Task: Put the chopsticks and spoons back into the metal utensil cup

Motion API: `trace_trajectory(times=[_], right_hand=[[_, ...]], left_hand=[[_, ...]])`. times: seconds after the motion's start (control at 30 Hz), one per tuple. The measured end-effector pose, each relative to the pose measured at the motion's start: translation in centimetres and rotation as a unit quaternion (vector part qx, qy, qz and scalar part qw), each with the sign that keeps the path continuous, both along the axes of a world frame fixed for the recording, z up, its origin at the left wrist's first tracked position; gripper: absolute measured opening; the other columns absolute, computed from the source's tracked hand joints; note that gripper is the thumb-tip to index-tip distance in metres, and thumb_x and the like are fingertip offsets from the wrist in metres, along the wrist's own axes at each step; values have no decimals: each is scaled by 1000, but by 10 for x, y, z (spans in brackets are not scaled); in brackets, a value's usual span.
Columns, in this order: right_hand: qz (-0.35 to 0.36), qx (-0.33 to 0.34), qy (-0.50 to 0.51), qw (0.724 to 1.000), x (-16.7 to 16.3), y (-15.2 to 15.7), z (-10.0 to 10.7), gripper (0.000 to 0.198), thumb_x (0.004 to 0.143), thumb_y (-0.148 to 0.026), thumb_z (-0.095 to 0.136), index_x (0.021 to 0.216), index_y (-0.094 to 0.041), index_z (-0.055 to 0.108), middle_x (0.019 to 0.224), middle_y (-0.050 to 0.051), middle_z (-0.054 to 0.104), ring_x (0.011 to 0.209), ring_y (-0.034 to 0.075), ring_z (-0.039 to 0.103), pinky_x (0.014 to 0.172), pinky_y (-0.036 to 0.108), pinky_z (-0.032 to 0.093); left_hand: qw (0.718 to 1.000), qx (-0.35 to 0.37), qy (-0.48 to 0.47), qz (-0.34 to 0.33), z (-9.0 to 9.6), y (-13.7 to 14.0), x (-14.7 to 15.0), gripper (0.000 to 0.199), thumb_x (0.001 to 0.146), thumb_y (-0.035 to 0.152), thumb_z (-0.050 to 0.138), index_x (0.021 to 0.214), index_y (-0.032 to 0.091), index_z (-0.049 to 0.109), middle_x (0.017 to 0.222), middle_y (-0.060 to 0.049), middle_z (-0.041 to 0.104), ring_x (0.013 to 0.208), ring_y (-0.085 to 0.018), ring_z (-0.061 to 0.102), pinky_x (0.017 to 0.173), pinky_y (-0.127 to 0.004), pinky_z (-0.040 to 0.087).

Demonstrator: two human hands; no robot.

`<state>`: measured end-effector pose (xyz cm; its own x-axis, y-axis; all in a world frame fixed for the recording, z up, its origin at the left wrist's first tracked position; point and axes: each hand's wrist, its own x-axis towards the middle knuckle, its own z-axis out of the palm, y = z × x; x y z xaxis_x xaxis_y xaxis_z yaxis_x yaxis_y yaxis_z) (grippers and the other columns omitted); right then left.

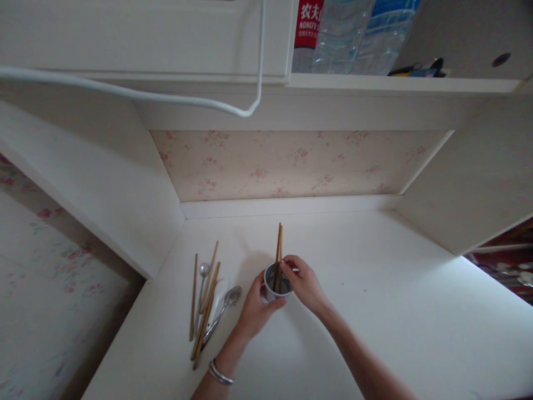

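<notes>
A small grey cup with a perforated inside (270, 294) stands near the middle of the white desk, and my left hand (256, 311) is wrapped round its left and near sides. Two wooden chopsticks (278, 241) rise upright out of it, one darker than the other. My right hand (307, 283) is at the cup's right rim, thumb and finger pinched at the chopsticks; whether it grips one or both is hard to tell. Left of the cup lie several loose chopsticks (194, 297), a long-handled metal spoon (204, 270), another metal spoon (233, 295) and a white spoon (219, 294).
The desk (375, 333) is enclosed by side panels (466, 166) and a floral back wall (258, 166). Overhead, a shelf (375, 82) holds water bottles (341, 39). A white cable (187, 100) hangs across the upper left. Tiny dark specks lie right of the cup.
</notes>
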<state>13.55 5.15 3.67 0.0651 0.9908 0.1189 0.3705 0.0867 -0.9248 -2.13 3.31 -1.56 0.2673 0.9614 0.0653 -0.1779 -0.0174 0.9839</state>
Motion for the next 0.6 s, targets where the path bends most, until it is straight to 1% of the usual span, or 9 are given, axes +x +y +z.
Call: trace_trajectory(times=[0.07, 0.17, 0.27, 0.33, 0.37, 0.4, 0.47, 0.53, 0.6], right_hand=[[8, -13, 28, 999, 2, -5, 0, 31, 90, -45, 52, 108, -21, 58, 98, 5, 67, 83, 19, 66, 76, 34, 55], [43, -20, 78, 996, 6, -16, -5, 48, 86, -47, 60, 126, -24, 47, 118, 8, 62, 103, 22, 64, 89, 39, 53], [78, -28, 114, 990, 7, -29, -18, 75, 79, -44, 72, 140, -27, 32, 138, 10, 51, 120, 25, 56, 102, 45, 45], [88, -25, 133, 987, 4, -35, -29, 89, 73, -41, 78, 144, -27, 26, 143, 12, 47, 126, 27, 52, 107, 47, 40], [93, -16, 144, 985, 2, -37, -34, 92, 70, -40, 80, 144, -27, 26, 143, 12, 47, 128, 28, 50, 108, 48, 39], [96, -4, 155, 983, 0, -38, -39, 93, 69, -39, 81, 144, -26, 28, 141, 13, 49, 128, 29, 49, 109, 48, 38], [94, 21, 168, 981, -4, -38, -48, 85, 69, -39, 81, 140, -24, 35, 136, 13, 55, 126, 30, 52, 107, 48, 40], [89, 30, 165, 982, -6, -37, -55, 75, 72, -40, 78, 136, -23, 41, 131, 13, 58, 121, 30, 56, 105, 49, 42], [78, 25, 147, 986, -6, -37, -61, 70, 75, -41, 76, 134, -23, 44, 129, 13, 60, 119, 30, 57, 104, 50, 42]], left_hand=[[1000, 2, -4, -4, 2, -1, 0, 75, 68, 26, 82, 134, 21, 46, 136, -12, 55, 121, -27, 55, 106, -42, 41], [1000, 3, -7, -13, 8, -2, -1, 74, 69, 27, 81, 134, 22, 46, 137, -11, 55, 121, -27, 56, 105, -41, 42], [1000, 13, 8, -15, 10, -3, -1, 70, 71, 29, 79, 133, 21, 49, 133, -11, 59, 118, -27, 58, 103, -41, 44], [999, 30, 30, -15, 9, -2, -2, 69, 71, 31, 79, 133, 20, 50, 131, -12, 60, 116, -27, 59, 102, -41, 45], [998, 42, 47, -13, 9, -2, -2, 69, 70, 31, 79, 133, 20, 50, 131, -12, 60, 116, -28, 59, 102, -42, 45], [996, 57, 71, -11, 9, -3, -3, 69, 70, 30, 78, 133, 19, 51, 131, -13, 60, 116, -28, 59, 102, -42, 45], [987, 89, 137, 0, 12, -7, -7, 69, 70, 27, 77, 133, 21, 51, 133, -13, 58, 119, -28, 56, 104, -41, 44], [969, 112, 218, 13, 21, -15, -15, 70, 72, 25, 75, 136, 25, 48, 136, -10, 57, 121, -27, 55, 104, -39, 43], [947, 119, 298, 15, 33, -24, -28, 68, 75, 26, 72, 138, 29, 47, 135, -7, 57, 119, -25, 57, 101, -37, 45]])
